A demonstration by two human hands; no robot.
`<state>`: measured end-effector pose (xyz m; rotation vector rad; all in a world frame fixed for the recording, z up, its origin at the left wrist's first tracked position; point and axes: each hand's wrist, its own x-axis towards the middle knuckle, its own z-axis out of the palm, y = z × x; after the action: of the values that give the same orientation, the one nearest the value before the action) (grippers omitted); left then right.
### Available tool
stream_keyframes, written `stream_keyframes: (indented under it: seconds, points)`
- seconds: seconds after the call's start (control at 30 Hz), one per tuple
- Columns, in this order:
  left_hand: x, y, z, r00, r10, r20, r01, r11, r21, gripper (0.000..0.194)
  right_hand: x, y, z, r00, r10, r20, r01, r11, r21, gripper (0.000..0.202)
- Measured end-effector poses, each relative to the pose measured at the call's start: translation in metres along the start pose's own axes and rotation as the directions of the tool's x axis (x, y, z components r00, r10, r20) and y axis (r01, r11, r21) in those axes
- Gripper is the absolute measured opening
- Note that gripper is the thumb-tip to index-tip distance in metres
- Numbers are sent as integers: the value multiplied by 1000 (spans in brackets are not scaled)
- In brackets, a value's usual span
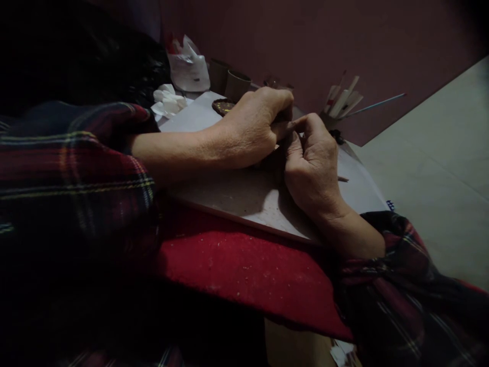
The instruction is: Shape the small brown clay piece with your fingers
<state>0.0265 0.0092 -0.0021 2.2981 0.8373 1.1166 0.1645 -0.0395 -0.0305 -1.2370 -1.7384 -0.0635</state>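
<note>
My left hand reaches in from the left with its fingers curled. Its fingertips meet those of my right hand above a pale board. The right thumb and forefinger are pinched together. Whatever lies between the fingers is small, dark and mostly covered by the hands, so I cannot make out its kind. A thin brown stick shows just right of my right hand. Behind my left wrist sits a round dark dish with yellowish specks.
A red cloth covers the near edge. At the back stand a white plastic bag, crumpled tissue and a brown cup. A holder with pale sticks and a thin blue rod is at the back right.
</note>
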Motion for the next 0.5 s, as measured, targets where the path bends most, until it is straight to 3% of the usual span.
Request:
stream_keyframes:
  seconds: [0.5]
  points:
    - [0, -5, 1, 999, 33, 6, -33, 998, -52, 9, -1, 1, 1, 1000, -1, -2, 1, 1000, 0, 20]
